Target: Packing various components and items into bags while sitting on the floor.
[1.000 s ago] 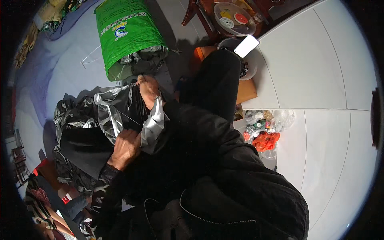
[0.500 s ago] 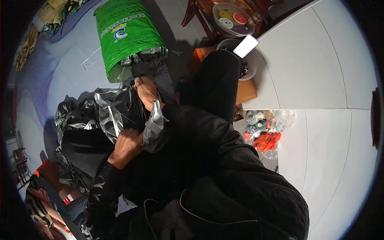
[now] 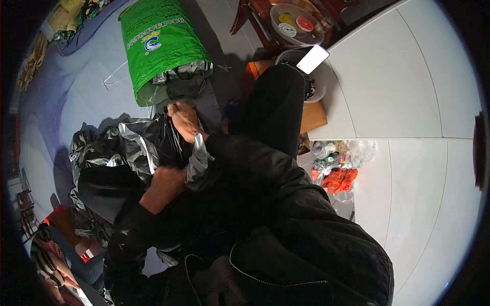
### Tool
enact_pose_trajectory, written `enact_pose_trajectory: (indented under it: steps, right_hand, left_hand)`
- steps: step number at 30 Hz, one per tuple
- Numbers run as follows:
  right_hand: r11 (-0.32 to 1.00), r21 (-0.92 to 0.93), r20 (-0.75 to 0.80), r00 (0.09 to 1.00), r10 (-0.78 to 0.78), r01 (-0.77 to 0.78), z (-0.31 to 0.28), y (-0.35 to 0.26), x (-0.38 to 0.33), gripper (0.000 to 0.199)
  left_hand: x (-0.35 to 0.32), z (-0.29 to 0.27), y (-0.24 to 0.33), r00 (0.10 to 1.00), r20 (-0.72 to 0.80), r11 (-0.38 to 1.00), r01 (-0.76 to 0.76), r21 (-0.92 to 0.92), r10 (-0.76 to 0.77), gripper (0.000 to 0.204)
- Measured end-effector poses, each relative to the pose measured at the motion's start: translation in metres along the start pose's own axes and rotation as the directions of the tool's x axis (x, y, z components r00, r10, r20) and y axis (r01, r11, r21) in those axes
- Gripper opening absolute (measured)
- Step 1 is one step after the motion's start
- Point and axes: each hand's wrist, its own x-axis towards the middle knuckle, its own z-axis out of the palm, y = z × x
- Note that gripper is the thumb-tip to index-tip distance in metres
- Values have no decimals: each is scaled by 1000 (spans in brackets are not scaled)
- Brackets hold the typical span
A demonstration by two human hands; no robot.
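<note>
Fingers of the right hand (image 3: 184, 122) curl around black-and-silver plastic (image 3: 139, 140), bunched between both hands beside the left knee (image 3: 99, 186); the blurred left hand's (image 3: 166, 187) finger closure cannot be told. Right forearm reaches leftward, left slants upward.

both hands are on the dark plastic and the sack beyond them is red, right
The colour is wrong: the head view shows a green sack. It does lie beyond the left hand and right hand, both on the dark plastic.

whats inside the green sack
Crumpled dark plastic shows at the open mouth of the sack; the sack itself covers whatever lies deeper in, so that can't be seen.
</note>
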Motion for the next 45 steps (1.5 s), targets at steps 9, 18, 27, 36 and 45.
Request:
enact_pose_trajectory:
  steps: [9, 18, 27, 36, 45]
  right_hand:
    - [997, -29, 2, 997, -73, 73, -6, -8, -7, 35]
    - [998, -53, 202, 979, -33, 45, -17, -17, -4, 34]
    - [981, -83, 229, 955, 189, -174, -9, -1, 9, 33]
    - [997, 73, 226, 973, -38, 21, 1, 15, 7, 33]
    - [984, 169, 244, 965, -97, 56, 14, 40, 3, 32]
  left_hand:
    - [7, 5, 2, 993, 86, 996, 71, 49, -75, 26]
    - [9, 25, -14, 999, 28, 999, -28, 26, 28, 35]
    - [13, 9, -10, 996, 84, 998, -19, -61, 24, 39]
    - [19, 3, -7, 994, 107, 994, 14, -112, -2, 36]
    - [21, 1, -7, 995, 73, 982, -58, -179, 72, 48]
